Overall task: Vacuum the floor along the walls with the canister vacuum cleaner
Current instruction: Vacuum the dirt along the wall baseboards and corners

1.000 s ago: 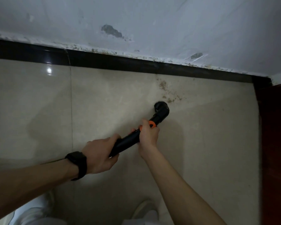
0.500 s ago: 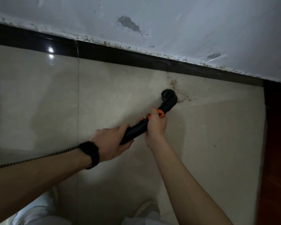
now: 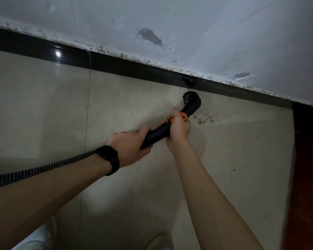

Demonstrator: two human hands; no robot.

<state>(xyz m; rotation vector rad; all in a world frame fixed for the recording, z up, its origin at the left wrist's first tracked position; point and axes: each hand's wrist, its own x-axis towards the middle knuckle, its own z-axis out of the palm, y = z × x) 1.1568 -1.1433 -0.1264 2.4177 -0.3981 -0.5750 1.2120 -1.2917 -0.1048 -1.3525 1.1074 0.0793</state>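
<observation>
Grips black vacuum wand (image 3: 157,134) with left hand (image 3: 132,147) and right hand (image 3: 179,130), nozzle (image 3: 192,101) at floor (image 3: 43,105) just beside baseboard (image 3: 134,69).

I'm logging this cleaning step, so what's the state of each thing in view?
vacuum wand: held in both hands, nozzle low by the baseboard
left hand: grips the wand's rear
right hand: grips near the orange collar
hose: runs off to the left
floor: dirt specks right of the nozzle
wall: paint chipped
</observation>
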